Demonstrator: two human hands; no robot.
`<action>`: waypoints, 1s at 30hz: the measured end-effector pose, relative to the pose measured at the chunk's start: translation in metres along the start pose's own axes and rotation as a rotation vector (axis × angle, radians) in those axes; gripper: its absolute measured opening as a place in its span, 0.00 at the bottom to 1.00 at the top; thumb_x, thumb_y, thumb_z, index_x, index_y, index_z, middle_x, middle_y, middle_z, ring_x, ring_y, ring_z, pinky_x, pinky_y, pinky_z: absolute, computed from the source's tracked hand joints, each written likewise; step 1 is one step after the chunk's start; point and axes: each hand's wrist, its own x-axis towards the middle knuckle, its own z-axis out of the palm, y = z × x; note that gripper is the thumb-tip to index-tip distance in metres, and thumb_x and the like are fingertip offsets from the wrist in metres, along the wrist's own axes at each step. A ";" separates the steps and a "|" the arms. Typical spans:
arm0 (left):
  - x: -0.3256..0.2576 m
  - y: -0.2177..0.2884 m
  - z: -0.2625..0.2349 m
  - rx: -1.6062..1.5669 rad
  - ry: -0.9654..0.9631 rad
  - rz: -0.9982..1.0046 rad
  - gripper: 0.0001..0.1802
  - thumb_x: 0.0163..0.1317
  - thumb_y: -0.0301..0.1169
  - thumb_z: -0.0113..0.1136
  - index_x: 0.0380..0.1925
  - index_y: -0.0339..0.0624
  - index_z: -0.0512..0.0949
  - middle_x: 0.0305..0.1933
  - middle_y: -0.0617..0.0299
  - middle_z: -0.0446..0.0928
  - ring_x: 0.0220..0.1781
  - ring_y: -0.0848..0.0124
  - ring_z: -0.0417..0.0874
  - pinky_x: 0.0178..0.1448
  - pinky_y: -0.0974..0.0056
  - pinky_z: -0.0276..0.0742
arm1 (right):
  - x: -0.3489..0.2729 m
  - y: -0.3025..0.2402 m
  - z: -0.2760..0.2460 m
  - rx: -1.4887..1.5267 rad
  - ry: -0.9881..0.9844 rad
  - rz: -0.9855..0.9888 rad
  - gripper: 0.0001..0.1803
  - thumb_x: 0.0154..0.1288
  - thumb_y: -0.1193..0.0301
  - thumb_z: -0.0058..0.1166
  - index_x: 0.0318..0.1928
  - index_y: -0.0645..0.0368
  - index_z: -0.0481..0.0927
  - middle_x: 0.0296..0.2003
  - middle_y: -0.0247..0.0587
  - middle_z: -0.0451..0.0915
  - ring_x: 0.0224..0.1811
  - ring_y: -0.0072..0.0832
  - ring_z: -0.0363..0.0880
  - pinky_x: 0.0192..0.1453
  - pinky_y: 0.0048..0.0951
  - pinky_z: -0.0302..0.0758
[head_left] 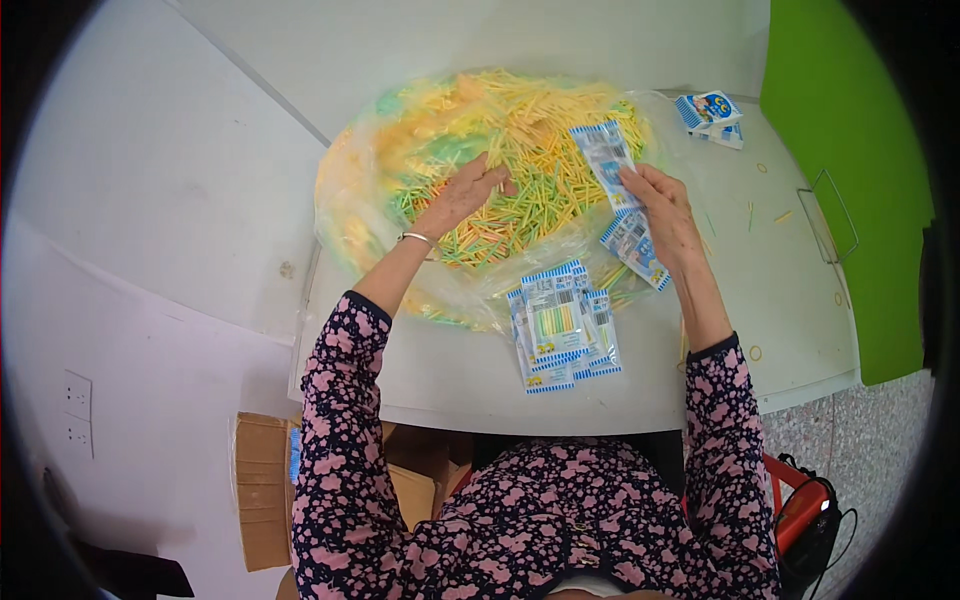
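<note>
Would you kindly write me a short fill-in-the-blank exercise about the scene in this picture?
1. A packet is held in the ____ hand.
2. The bracelet, near the heap of thin sticks, circles the ____ wrist.
3. The stacked packets have borders striped blue and ____.
4. The large panel at the picture's right is coloured ____.

Missing words: right; left; white; green.

Near-left tabletop (440,385) free; packet stack (556,330) blocks near middle

Blazed yellow, green and orange across the sticks (556,188), flashed blue-and-white stripes along the packets (556,322), bloomed floral pink on navy down the sleeves (342,405)
</note>
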 end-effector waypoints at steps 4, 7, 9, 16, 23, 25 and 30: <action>-0.007 0.011 0.003 -0.814 -0.248 -0.148 0.14 0.65 0.38 0.51 0.35 0.36 0.74 0.35 0.56 0.79 0.39 0.64 0.78 0.44 0.61 0.74 | 0.025 -0.011 0.042 0.114 0.007 -0.035 0.09 0.63 0.67 0.53 0.36 0.60 0.79 0.33 0.28 0.77 0.35 0.12 0.70 0.40 0.17 0.65; -0.014 0.029 0.014 -0.944 -0.260 -0.299 0.11 0.65 0.32 0.49 0.34 0.33 0.73 0.34 0.50 0.77 0.35 0.62 0.78 0.37 0.62 0.77 | 0.062 0.002 0.062 0.275 -0.079 -0.051 0.09 0.63 0.67 0.54 0.36 0.59 0.79 0.35 0.28 0.77 0.37 0.12 0.69 0.43 0.18 0.64; -0.016 0.032 0.015 -0.961 -0.323 -0.300 0.10 0.65 0.31 0.49 0.35 0.33 0.73 0.34 0.50 0.77 0.34 0.62 0.79 0.38 0.62 0.77 | 0.083 0.011 0.076 0.162 -0.225 -0.099 0.10 0.62 0.66 0.55 0.37 0.60 0.79 0.34 0.28 0.77 0.36 0.13 0.70 0.43 0.18 0.64; -0.013 0.017 0.019 -1.037 -0.448 -0.260 0.13 0.66 0.34 0.48 0.39 0.34 0.73 0.34 0.55 0.77 0.34 0.62 0.80 0.35 0.64 0.75 | 0.096 0.041 0.115 0.137 -0.289 0.109 0.10 0.61 0.65 0.56 0.35 0.60 0.79 0.30 0.29 0.77 0.34 0.14 0.70 0.40 0.20 0.66; -0.010 0.008 0.026 -1.110 -0.273 -0.333 0.12 0.67 0.32 0.46 0.39 0.33 0.72 0.38 0.52 0.76 0.39 0.61 0.80 0.41 0.61 0.77 | 0.097 0.037 0.105 0.085 -0.239 0.132 0.11 0.59 0.65 0.57 0.36 0.61 0.80 0.29 0.31 0.78 0.31 0.19 0.72 0.37 0.24 0.69; -0.008 0.005 0.022 -1.159 -0.139 -0.321 0.11 0.67 0.31 0.45 0.39 0.32 0.72 0.42 0.47 0.77 0.45 0.58 0.79 0.47 0.59 0.78 | 0.098 0.034 0.091 0.100 -0.170 0.001 0.11 0.59 0.65 0.58 0.36 0.61 0.79 0.29 0.30 0.77 0.30 0.18 0.73 0.36 0.23 0.69; -0.008 -0.003 0.012 -1.200 0.029 -0.229 0.12 0.67 0.30 0.45 0.38 0.31 0.72 0.45 0.43 0.76 0.48 0.56 0.78 0.53 0.57 0.76 | 0.077 0.010 0.055 -0.145 -0.146 0.056 0.11 0.60 0.67 0.57 0.36 0.62 0.81 0.29 0.29 0.79 0.27 0.13 0.72 0.33 0.19 0.68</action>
